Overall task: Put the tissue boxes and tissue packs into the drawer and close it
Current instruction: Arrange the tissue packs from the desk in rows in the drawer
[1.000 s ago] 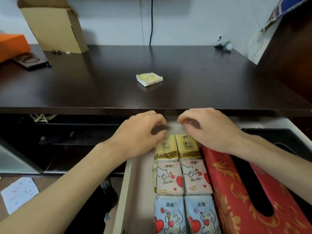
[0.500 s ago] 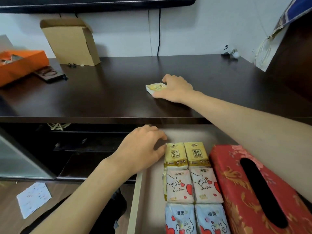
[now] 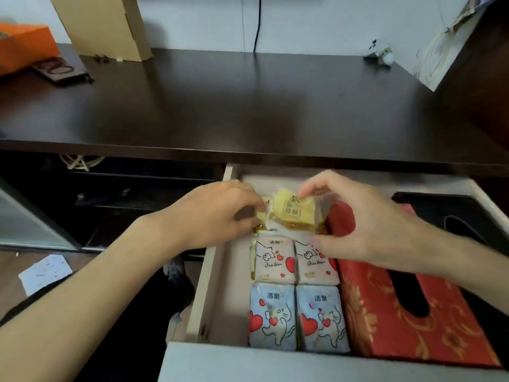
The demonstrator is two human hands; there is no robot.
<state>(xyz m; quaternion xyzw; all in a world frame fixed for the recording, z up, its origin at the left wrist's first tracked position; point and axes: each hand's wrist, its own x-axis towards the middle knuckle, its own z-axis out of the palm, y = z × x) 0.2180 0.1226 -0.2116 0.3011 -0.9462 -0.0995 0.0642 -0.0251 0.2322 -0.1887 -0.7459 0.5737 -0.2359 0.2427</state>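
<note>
The drawer is pulled out below the dark tabletop. Inside lie two pink heart-print tissue packs, two blue cat-print packs in front of them, and a red patterned tissue box on the right. A black tissue box sits at the far right. My right hand pinches a yellow tissue pack above the drawer's back rows. My left hand rests at the pack's left edge, its fingers on the yellow packs beneath, mostly hidden.
The dark tabletop carries a cardboard box, an orange box and a dark phone-like item at the back left. A paper bag leans at the right. A white card lies on the floor.
My right hand took the yellow pack off the tabletop and brought it down over the drawer's back rows. My left hand stayed by the yellow packs. The view tilted downward.
</note>
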